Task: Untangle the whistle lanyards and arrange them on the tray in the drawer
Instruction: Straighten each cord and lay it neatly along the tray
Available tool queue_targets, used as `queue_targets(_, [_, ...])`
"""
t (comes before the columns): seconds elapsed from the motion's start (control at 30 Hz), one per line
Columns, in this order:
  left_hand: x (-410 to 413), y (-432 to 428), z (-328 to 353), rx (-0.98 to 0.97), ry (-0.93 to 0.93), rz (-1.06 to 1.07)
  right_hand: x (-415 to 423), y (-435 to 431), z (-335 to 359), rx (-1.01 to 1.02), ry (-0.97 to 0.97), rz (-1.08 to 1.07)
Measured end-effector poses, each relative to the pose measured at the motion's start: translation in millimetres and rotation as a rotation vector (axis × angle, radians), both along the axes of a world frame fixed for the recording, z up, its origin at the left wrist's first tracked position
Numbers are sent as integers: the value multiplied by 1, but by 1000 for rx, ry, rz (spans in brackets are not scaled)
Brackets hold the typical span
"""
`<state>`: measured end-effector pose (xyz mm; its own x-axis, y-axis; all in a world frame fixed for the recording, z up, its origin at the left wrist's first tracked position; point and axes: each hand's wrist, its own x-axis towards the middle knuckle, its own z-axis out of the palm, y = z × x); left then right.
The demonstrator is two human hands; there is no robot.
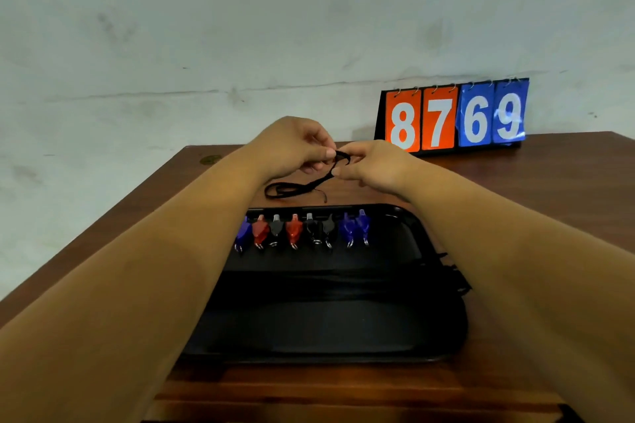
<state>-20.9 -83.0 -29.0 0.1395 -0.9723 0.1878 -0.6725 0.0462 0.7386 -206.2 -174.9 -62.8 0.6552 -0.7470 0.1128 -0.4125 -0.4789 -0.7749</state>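
A black lanyard cord [292, 189] hangs between my two hands above the table, its loop trailing down onto the wood. My left hand [295, 148] pinches one end of it and my right hand [371, 165] pinches it close by. Below them lies a black tray [405, 319]. Along its far edge stands a row of several whistles [302, 230], blue, red and black, each with a metal ring. Black cords stretch across the tray's middle [343, 280], hard to tell apart from the tray.
The brown wooden table [549, 199] stands against a pale wall. A flip scoreboard [453, 117] reading 8769 stands at the back right. A few cord ends stick out past the tray's right edge [457, 280].
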Motion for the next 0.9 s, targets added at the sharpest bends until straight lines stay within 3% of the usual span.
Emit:
queue_targets(0.2, [-11,20,27,-111,63,106,-6,24,32,-25,-105,-94])
queue_targets(0.33, [-23,30,19,-18,189,67,-12,38,62,13,-225,-165])
queue_targets(0.6, [-60,40,2,-27,-26,131,-44,59,115,120,-502,-233])
queue_targets(0.9, [-60,64,29,-102,74,103,-104,69,148,320,-797,-341])
